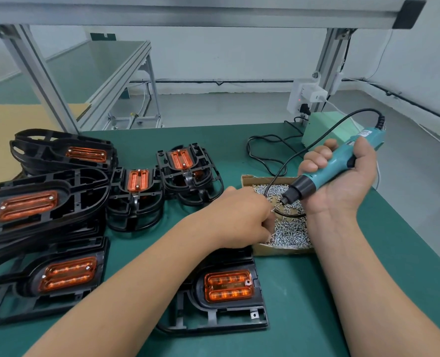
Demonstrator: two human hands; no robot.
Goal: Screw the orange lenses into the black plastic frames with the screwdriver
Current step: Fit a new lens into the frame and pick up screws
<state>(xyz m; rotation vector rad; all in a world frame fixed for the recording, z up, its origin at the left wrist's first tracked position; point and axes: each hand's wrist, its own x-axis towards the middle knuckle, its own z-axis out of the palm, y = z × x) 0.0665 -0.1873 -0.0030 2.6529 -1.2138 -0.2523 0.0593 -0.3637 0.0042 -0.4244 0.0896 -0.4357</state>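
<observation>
My right hand [342, 181] grips a teal electric screwdriver [329, 168], its black tip pointing down-left over a cardboard tray of screws [291, 233]. My left hand [244, 215] has its fingers curled at the tray's left side and pinches a small screw [274, 208] right at the screwdriver tip. In front of me lies a black plastic frame [213, 318] with an orange lens [228, 286] seated in it. My left forearm crosses over part of this frame.
Stacks of black frames with orange lenses [28, 204] fill the left of the green mat [316, 305]. Two more piles [185, 171] stand at the middle back. The screwdriver's black cable [265, 150] loops to a pale green box [327, 127] at the back right.
</observation>
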